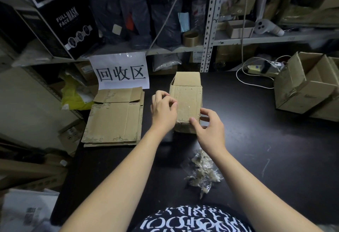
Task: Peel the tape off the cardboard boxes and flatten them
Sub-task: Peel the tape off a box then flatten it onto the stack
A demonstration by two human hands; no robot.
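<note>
Head view: cardboard box [186, 101] lies mid-table [256, 140], open end at 12 o'clock. Left hand [163, 110] is at its 9 o'clock edge, fingers curled and pinching there; can't tell if they hold tape. Right hand [209, 127] grips the 5 o'clock corner, thumb on top. Flattened stack [113, 120] at 9, tape wad [201, 173] at 5. Probably peeling: brace with the right hand, pull low and slow along the face.

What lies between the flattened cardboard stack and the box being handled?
Head view: the left hand, curled against the box, and a bare strip of black table beside the flattened stack.
</note>
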